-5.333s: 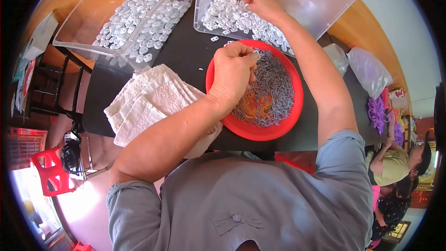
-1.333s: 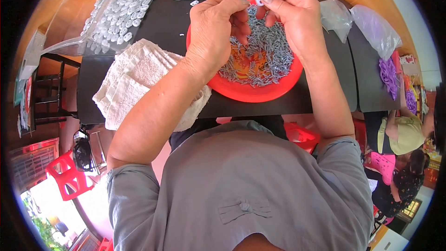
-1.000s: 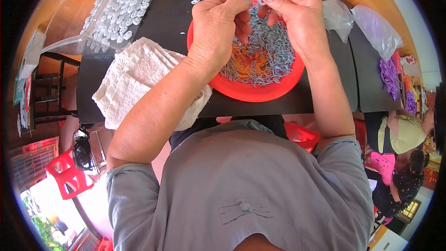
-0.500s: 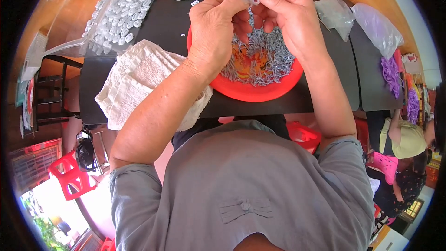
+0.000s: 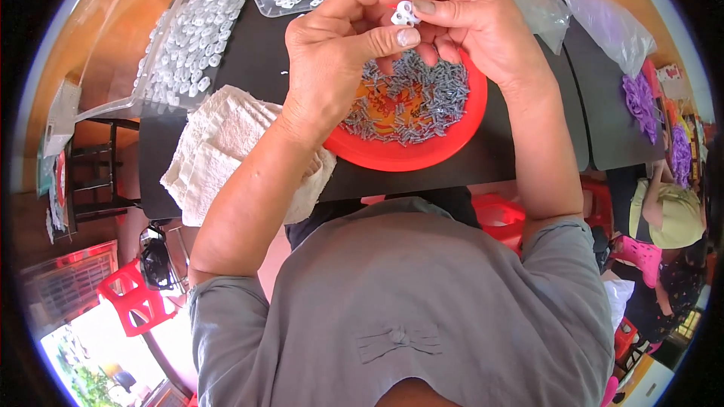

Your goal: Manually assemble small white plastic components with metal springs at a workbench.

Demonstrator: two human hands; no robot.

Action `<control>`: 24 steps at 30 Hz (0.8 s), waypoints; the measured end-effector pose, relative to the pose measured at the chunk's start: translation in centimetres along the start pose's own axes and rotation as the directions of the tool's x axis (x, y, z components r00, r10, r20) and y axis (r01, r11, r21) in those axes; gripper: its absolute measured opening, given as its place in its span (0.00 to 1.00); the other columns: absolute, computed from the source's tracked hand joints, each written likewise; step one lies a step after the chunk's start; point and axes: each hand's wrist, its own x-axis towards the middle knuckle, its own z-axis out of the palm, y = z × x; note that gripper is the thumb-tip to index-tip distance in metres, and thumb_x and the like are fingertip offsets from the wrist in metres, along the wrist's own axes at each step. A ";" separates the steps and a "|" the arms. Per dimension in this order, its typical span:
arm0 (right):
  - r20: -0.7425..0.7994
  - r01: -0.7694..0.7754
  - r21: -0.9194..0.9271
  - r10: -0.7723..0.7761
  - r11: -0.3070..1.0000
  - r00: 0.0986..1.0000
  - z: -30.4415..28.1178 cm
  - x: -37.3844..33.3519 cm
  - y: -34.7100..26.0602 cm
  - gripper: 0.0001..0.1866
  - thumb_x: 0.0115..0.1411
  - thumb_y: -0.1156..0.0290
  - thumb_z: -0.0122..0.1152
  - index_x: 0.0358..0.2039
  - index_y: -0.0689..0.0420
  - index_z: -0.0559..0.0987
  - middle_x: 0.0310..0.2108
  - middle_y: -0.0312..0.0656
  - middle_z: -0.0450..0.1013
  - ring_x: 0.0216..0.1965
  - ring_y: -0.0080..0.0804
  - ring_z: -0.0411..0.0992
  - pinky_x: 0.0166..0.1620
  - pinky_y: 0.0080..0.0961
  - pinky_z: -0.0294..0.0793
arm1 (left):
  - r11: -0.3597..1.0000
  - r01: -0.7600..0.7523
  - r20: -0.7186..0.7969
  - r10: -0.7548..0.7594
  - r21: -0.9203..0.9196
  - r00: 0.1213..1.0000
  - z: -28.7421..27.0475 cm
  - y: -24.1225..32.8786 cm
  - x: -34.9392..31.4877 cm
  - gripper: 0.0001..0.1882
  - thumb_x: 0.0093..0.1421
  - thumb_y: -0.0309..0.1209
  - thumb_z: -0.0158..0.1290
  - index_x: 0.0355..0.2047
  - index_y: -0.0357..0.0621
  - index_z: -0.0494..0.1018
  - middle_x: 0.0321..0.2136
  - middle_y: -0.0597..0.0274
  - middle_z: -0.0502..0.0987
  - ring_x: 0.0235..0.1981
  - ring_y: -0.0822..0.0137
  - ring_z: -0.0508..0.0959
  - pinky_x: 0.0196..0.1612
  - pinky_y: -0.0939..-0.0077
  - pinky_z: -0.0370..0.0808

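Above a red basin [image 5: 407, 160], both my hands meet at a small white plastic piece with round holes [image 5: 405, 13]. My right hand [image 5: 483, 30] pinches its right end between thumb and fingers. My left hand [image 5: 328, 56] is closed about its left side, the thumb lying just below the piece and the fingers partly hidden behind it. A spot of red shows by the piece's upper left edge. Inside the basin lie many small grey screw-like pieces [image 5: 437, 98] over a patterned orange bottom.
A clear bin [image 5: 264, 1] of white pieces stands beyond my hands; another clear container [image 5: 105, 109] with white pieces is at left. A cream towel [image 5: 219, 143] lies left of the basin. Plastic bags [image 5: 611, 26] lie at right. Another person in yellow-green [image 5: 667, 215] is at far right.
Both hands have come slightly nearer to me with the white piece, which has turned. My left thumb has shifted from the piece's edge to below it. The whole view has shifted a little.
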 end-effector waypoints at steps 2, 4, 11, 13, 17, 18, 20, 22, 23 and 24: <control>0.016 -0.029 0.035 0.028 0.999 0.999 -0.3 0.0 0.4 0.13 0.63 0.65 0.57 0.34 0.65 0.77 0.23 0.38 0.73 0.18 0.23 0.71 0.18 0.12 0.60 | 1.000 -0.014 0.001 0.014 -0.017 1.000 0.0 0.0 0.0 0.13 0.52 0.20 0.63 0.39 0.33 0.77 0.26 0.62 0.78 0.23 0.76 0.75 0.24 0.84 0.73; 0.034 -0.057 0.068 0.055 0.996 0.998 -0.3 0.0 0.7 0.13 0.63 0.64 0.57 0.34 0.64 0.77 0.22 0.38 0.73 0.18 0.23 0.71 0.18 0.12 0.60 | 0.999 -0.029 0.000 0.029 -0.034 1.000 -0.1 0.0 -0.1 0.12 0.51 0.20 0.63 0.38 0.33 0.77 0.27 0.62 0.79 0.24 0.76 0.75 0.24 0.84 0.73; 0.041 -0.099 0.174 0.093 0.980 0.995 1.1 -0.5 0.5 0.14 0.63 0.63 0.58 0.31 0.63 0.77 0.20 0.36 0.71 0.16 0.21 0.69 0.16 0.11 0.55 | 0.999 -0.039 -0.050 0.039 0.001 0.998 -0.1 0.3 -0.6 0.12 0.50 0.21 0.64 0.35 0.34 0.77 0.26 0.63 0.79 0.24 0.78 0.74 0.25 0.85 0.72; 0.032 -0.094 0.195 0.089 0.976 0.996 1.4 -0.6 0.3 0.14 0.63 0.63 0.58 0.31 0.63 0.77 0.20 0.36 0.71 0.16 0.20 0.69 0.16 0.11 0.54 | 0.999 -0.042 -0.057 0.042 -0.010 0.998 -0.1 0.4 -0.7 0.11 0.50 0.21 0.65 0.34 0.34 0.77 0.26 0.63 0.78 0.24 0.78 0.74 0.25 0.86 0.72; 0.048 -0.082 0.196 0.074 0.977 0.996 1.5 -0.7 0.0 0.13 0.63 0.64 0.58 0.31 0.64 0.76 0.20 0.35 0.70 0.16 0.20 0.68 0.15 0.11 0.51 | 0.999 -0.044 -0.043 0.044 -0.009 0.998 -0.1 0.6 -0.8 0.11 0.49 0.21 0.66 0.33 0.35 0.77 0.24 0.64 0.78 0.24 0.79 0.74 0.24 0.86 0.70; 0.062 -0.077 0.200 0.066 0.977 0.996 1.6 -0.7 0.1 0.13 0.63 0.65 0.58 0.31 0.64 0.76 0.19 0.35 0.70 0.16 0.19 0.68 0.15 0.11 0.51 | 0.999 -0.032 -0.038 0.031 -0.028 0.999 -0.2 0.7 -0.8 0.11 0.49 0.21 0.66 0.32 0.36 0.77 0.24 0.65 0.78 0.24 0.79 0.73 0.24 0.87 0.70; 0.076 -0.078 0.239 0.061 0.968 0.995 1.6 -0.6 0.4 0.13 0.63 0.65 0.58 0.31 0.64 0.76 0.19 0.35 0.70 0.16 0.19 0.67 0.15 0.11 0.51 | 0.999 -0.028 -0.030 0.027 -0.028 0.999 -0.4 0.8 -0.8 0.11 0.48 0.21 0.66 0.32 0.36 0.77 0.24 0.65 0.77 0.24 0.79 0.73 0.24 0.87 0.70; 0.093 -0.075 0.276 0.051 0.958 0.994 1.7 -0.6 0.7 0.13 0.63 0.66 0.58 0.32 0.65 0.77 0.19 0.35 0.70 0.16 0.19 0.67 0.15 0.11 0.50 | 0.999 -0.030 -0.024 0.029 -0.026 0.999 -0.5 0.8 -0.7 0.11 0.48 0.21 0.66 0.32 0.37 0.77 0.24 0.66 0.77 0.24 0.80 0.73 0.24 0.87 0.70; 0.096 -0.078 0.305 0.050 0.949 0.994 1.7 -0.6 0.8 0.13 0.63 0.66 0.58 0.32 0.65 0.77 0.19 0.35 0.70 0.15 0.19 0.67 0.15 0.11 0.50 | 0.999 -0.031 -0.017 0.031 -0.041 0.999 -0.5 0.7 -0.7 0.11 0.48 0.21 0.66 0.32 0.37 0.77 0.24 0.66 0.77 0.24 0.80 0.74 0.25 0.87 0.71; 0.100 -0.080 0.333 0.049 0.939 0.994 1.7 -0.6 0.8 0.12 0.63 0.66 0.58 0.33 0.65 0.77 0.19 0.35 0.69 0.15 0.19 0.66 0.15 0.11 0.50 | 0.998 -0.033 -0.009 0.032 -0.056 0.999 -0.6 0.6 -0.7 0.11 0.48 0.21 0.66 0.31 0.37 0.77 0.24 0.67 0.77 0.24 0.79 0.74 0.25 0.87 0.71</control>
